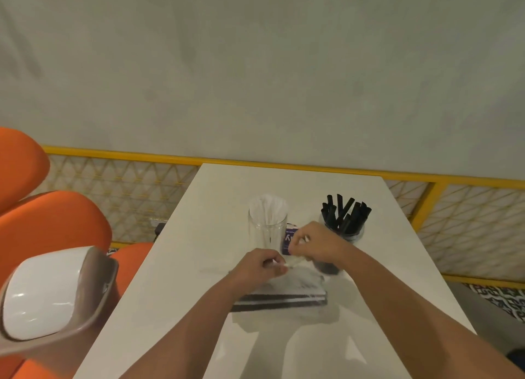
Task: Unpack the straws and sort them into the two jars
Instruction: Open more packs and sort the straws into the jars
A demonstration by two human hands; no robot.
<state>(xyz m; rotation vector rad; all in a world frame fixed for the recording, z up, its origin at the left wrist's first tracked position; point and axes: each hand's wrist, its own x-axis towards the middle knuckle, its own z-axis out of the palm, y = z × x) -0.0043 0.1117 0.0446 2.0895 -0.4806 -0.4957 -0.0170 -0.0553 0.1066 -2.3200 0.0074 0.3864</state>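
1. The left grip pinches one end of a pale straw, and the right grip pinches the other end.
2. The straw is held just above a pile of packed straws on the tabletop.
3. Behind, the left jar holds white straws, and the right jar holds black straws.

Bare forearms lead to left hand, right hand.

black straws, white table, orange chairs
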